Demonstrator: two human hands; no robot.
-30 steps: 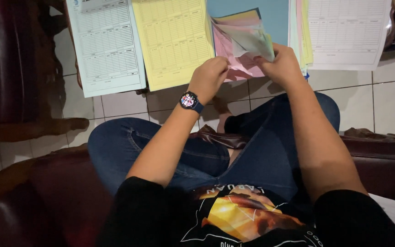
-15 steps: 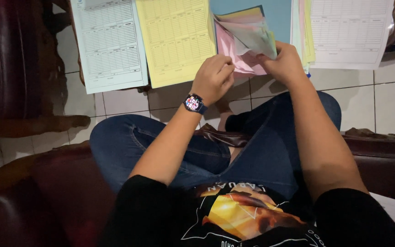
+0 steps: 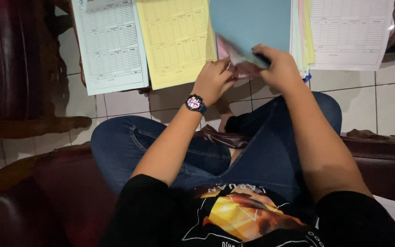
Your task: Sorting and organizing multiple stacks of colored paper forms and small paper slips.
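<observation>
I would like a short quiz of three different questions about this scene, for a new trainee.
1. True or false: the wristwatch is on the left hand.
2. Which sheet lies between the white form and the blue sheet? A pink, B yellow, C green.
3. Fill in: the right hand presses on the lower edge of the ____ sheet.

Key: 1 true. 2 B, the yellow form. 3 blue.

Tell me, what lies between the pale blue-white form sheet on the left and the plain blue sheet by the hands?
A yellow form sheet lies between the pale form sheet and the blue sheet, in the head view.
</observation>
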